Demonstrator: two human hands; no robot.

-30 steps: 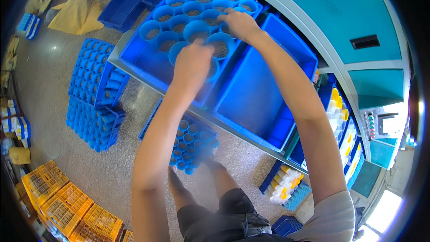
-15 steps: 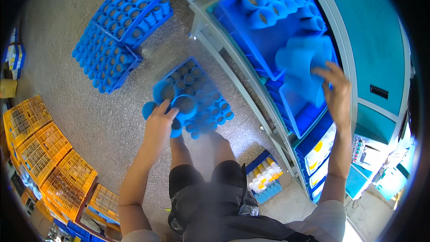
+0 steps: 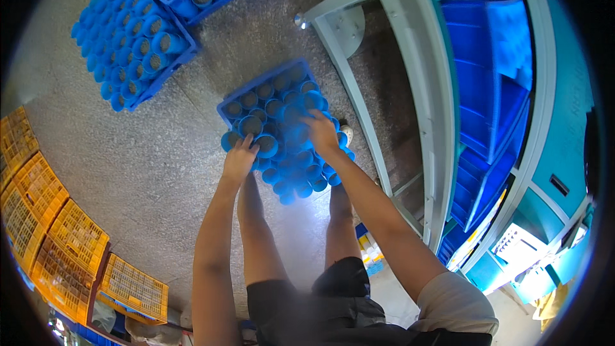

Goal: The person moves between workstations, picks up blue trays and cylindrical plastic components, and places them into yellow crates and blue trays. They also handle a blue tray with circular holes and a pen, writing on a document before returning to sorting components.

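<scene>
My left hand (image 3: 240, 159) is closed at the rims of blue round-mouthed cups (image 3: 266, 146), with its fingers hooked over their edges. These cups sit at the near left of a blue crate (image 3: 221, 110) on the floor, packed with similar cups. Over the middle of the same crate, my right hand (image 3: 322, 131) grips more blue cups (image 3: 296, 127), which are smeared by motion. How many cups each hand holds cannot be made out. The crate lies between and in front of my legs.
Two blue crates of upright blue cups (image 3: 154, 43) stand at the far left. Yellow lattice baskets (image 3: 80, 234) line the left. On the right, a pale-framed green machine (image 3: 419, 90) holds blue trays (image 3: 471, 83). A box of yellow and white items (image 3: 370, 248) rests by my right leg.
My right hand has come down from the machine's blue tray to the floor crate with cups. My left hand has lowered its cups to the crate's near left. The view has shifted.
</scene>
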